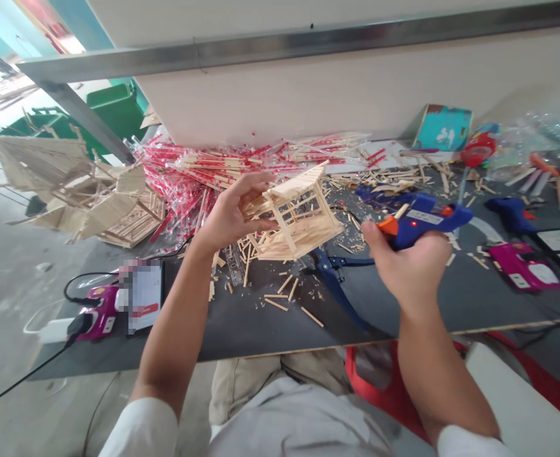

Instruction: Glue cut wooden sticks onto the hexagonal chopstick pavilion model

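Observation:
A small open-sided wooden stick model [293, 244] with a slanted roof is tilted above the table, pinched at its left side by my left hand [236, 212]. My right hand [410, 270] grips a blue glue gun [422, 219] with an orange nozzle end and a lit red light. The nozzle points left towards the model, with space between them. A pale short stick shows by the nozzle. Blue-handled cutters [339, 279] lie on the table between my hands. Loose stick pieces [284, 295] are scattered below the model.
Red-and-clear plastic packs of sticks [198, 168] line the wall. A larger wooden model [113, 203] stands at the left. Purple power strips [99, 314] [527, 266] sit at both sides, with a phone [145, 295] beside the left one. A second blue glue gun [510, 212] lies at right.

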{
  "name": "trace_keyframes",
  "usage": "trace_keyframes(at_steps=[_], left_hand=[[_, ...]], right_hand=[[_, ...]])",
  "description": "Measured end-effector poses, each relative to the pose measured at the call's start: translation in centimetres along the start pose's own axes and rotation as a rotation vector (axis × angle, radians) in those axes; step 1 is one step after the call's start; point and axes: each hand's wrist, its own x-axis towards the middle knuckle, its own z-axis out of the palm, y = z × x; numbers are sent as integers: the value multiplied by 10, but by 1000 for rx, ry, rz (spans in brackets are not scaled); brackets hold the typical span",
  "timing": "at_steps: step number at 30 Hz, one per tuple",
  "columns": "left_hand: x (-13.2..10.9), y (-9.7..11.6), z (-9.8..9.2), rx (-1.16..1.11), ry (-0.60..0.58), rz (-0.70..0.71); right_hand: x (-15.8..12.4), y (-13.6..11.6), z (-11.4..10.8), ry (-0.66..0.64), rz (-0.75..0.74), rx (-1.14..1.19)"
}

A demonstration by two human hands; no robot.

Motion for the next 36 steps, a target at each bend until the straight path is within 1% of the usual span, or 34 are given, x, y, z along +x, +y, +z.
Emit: trace_keyframes(at_steps=[2, 4, 9, 12, 15, 20, 24, 28, 32, 36], left_hand=[[0, 1, -1, 2, -15, 19], [0, 1, -2, 7, -30, 18], [0, 3, -6, 49, -64, 5], [-1, 5, -8, 107, -63, 24], [-1, 6, -8, 130, -55, 44], [-1, 5, -7, 127, -48, 47], [0, 4, -7, 124, -40, 56], [-1, 3, -7, 127, -33, 73], [-1, 4, -8, 165, -48, 87], [1, 7, -5, 253, -41, 153]], right_hand=[[8, 14, 4, -68, 155, 142], [15, 32, 12, -90, 239, 230], [23, 78, 40, -99, 348, 290], [23, 94, 51, -116, 376, 351], [23, 101, 57, -125, 411, 419], [25, 107, 62, -120, 560, 537], [26, 113, 64, -111, 607, 564], [27, 116, 66, -141, 659, 557], [27, 117, 67, -173, 666, 555], [25, 123, 68, -195, 644, 585]])
